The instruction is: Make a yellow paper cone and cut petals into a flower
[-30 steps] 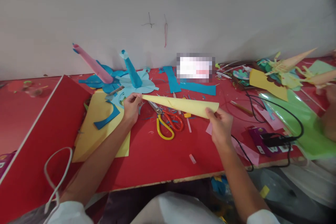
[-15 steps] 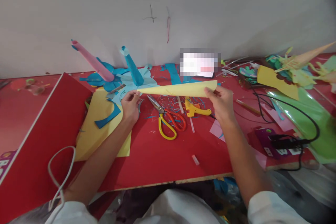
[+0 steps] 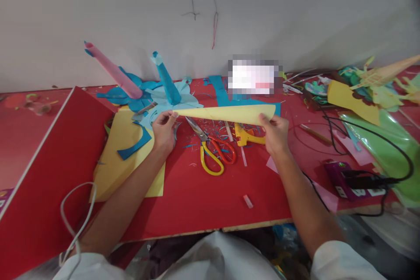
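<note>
fingers [image 3: 174, 115] of two hands [image 3: 164, 133] [image 3: 276, 134] pinch one paper cone [image 3: 229, 114] (a yellow one).

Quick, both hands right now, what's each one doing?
Left hand: closed on the narrow end of the yellow paper cone.
Right hand: closed on its wide end.
</note>
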A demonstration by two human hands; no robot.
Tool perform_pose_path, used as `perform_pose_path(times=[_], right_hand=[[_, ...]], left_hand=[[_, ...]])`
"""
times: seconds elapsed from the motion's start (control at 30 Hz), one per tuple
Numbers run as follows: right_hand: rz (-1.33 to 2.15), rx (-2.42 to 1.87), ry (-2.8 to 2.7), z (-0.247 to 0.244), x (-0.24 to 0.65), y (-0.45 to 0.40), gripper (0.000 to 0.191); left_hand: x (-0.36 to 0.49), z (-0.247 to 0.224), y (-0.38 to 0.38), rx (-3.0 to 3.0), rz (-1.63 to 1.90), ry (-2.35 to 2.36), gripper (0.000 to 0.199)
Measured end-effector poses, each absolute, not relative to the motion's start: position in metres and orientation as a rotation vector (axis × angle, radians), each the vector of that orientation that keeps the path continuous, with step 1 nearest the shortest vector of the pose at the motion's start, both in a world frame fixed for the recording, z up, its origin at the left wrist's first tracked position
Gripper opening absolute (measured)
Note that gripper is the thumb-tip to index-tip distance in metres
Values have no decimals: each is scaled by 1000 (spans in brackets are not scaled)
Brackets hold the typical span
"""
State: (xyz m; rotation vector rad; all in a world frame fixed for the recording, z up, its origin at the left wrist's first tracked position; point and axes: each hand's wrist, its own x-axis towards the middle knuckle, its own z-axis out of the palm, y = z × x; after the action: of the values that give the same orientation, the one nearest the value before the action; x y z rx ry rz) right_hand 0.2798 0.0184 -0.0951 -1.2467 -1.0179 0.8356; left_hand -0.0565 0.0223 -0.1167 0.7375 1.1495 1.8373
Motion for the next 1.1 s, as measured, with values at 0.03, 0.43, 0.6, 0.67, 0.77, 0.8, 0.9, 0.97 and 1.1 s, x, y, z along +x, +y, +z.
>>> perform_pose_path(times=[0.03, 0.43, 0.6, 0.67, 0.77, 0.8, 0.9, 0.97, 1.1], right_hand=[[832, -1249, -1023, -95, 279, 18, 50], [779, -1267, -1023, -89, 277, 16, 55], [781, -1215, -986, -98, 284, 18, 53], [755, -1202, -1000, -99, 288, 17, 52], [741, -1188, -1033, -97, 291, 15, 50], [741, -1185, -1049, -97, 291, 14, 50], [747, -1160, -1094, -97, 288, 14, 51], [733, -1153, -1101, -98, 286, 16, 54], [704, -1162, -1073, -102, 283, 21, 55]], left_hand=[[-56, -116, 22, 728, 1841, 1142, 33], [-59, -118, 21, 775, 1809, 1175, 33], [-57, -119, 19, 821, 1847, 1161, 37], [-56, -118, 19, 804, 1855, 1165, 38], [-55, -118, 20, 802, 1827, 1177, 39], [-55, -118, 20, 808, 1819, 1172, 39], [-56, -118, 19, 809, 1820, 1145, 39], [-57, -118, 17, 816, 1820, 1145, 38], [-58, -119, 18, 838, 1821, 1180, 38]])
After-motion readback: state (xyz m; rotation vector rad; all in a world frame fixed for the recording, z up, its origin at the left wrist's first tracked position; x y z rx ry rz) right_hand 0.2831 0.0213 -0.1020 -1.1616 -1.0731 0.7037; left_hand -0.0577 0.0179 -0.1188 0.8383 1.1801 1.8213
